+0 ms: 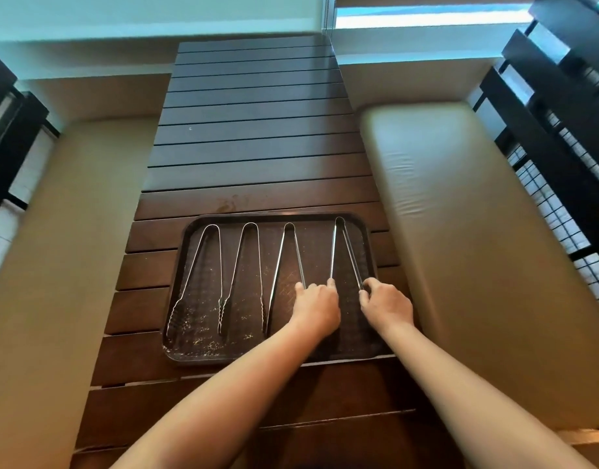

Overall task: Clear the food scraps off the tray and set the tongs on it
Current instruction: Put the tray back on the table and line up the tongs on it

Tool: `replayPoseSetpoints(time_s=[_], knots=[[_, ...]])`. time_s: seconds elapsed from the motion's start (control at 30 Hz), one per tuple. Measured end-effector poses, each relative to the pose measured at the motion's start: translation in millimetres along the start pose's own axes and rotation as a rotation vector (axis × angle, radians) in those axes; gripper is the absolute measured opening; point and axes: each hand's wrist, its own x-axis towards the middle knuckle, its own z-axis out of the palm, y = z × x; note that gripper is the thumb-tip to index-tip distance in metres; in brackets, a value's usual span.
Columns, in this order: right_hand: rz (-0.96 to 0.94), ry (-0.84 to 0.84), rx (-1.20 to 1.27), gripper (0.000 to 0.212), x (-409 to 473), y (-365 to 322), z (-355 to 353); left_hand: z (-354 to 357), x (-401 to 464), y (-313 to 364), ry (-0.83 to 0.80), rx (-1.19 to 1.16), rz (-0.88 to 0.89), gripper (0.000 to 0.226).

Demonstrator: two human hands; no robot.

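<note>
Head view, looking down: a dark tray (368,252) sits on the slatted wooden desk (257,137), and four metal tongs lie on it side by side, hinges pointing away, arms splayed toward the person. From the left: first tongs (203,265), second tongs (247,262), third tongs (289,252), fourth tongs (338,245). Pale food scraps (203,341) are scattered on the tray's near-left part, around the tips of the first two tongs.

Left hand (316,304) is over the tray, fingers curled, fingertips touching the left arm of the fourth tongs and just beside the right arm of the third; whether this grip actually pinches either one is hard to tell. Right hand (386,304) has its grip pinching the right arm of the fourth tongs near the tip.

Both forearms cover the tray's near-right edge. Tan cushioned benches (443,231) flank the desk, with dark lattice screens (562,137) beyond.
</note>
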Motion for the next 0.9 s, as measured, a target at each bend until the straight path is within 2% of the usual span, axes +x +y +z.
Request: replayPoseSetpoints(time_s=[0.47,0.9], knots=[[-0.004,0.017,0.068,0.032,3.9,8.0,-0.4,0.7,7.5,4.9,0.001,-0.107,-0.02,0.062],[0.008,0.009,0.062,0.032,4.7,15.4,-3.5,-1.8,6.5,3.1,-0.082,-0.185,-0.03,0.062]])
